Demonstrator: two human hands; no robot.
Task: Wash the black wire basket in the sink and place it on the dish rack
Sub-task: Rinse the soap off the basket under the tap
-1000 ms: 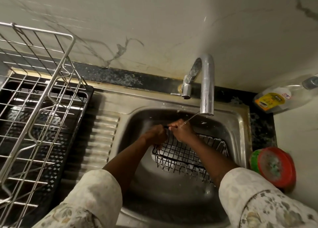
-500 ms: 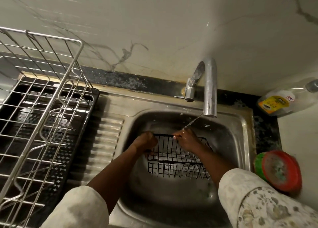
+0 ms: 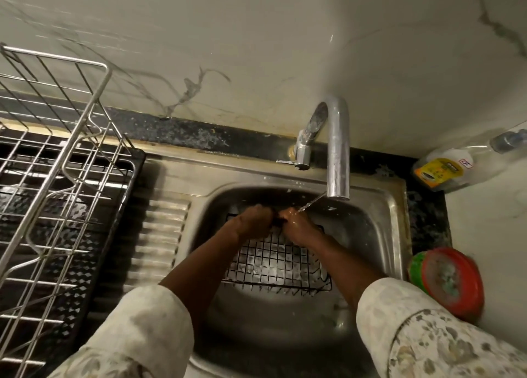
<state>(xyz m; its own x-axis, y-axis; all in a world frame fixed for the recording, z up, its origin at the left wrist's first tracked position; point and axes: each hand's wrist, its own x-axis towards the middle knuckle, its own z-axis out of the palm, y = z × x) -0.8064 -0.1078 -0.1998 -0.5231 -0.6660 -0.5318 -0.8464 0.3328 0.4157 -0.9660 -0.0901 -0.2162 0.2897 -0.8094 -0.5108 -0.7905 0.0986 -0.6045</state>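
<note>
1. The dish rack (image 3: 57, 178) at the left does not hold the basket, so the placing is not yet done.
2. The left hand (image 3: 253, 223) curls its fingers over the far rim of the black wire basket (image 3: 273, 260), which lies in the sink (image 3: 368, 226).
3. The right hand (image 3: 299, 229) grips the same rim just beside it, under thin water from the tap (image 3: 338, 149). I judge the washing is in progress.

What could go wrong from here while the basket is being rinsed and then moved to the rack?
Both the left hand and right hand grip one edge of the basket close together; wet, it may slip or swing against the sink wall.
Water leaves the tap at a slant onto the right hand and may splash out.
The tall wire frame of the rack could snag the basket.
</note>
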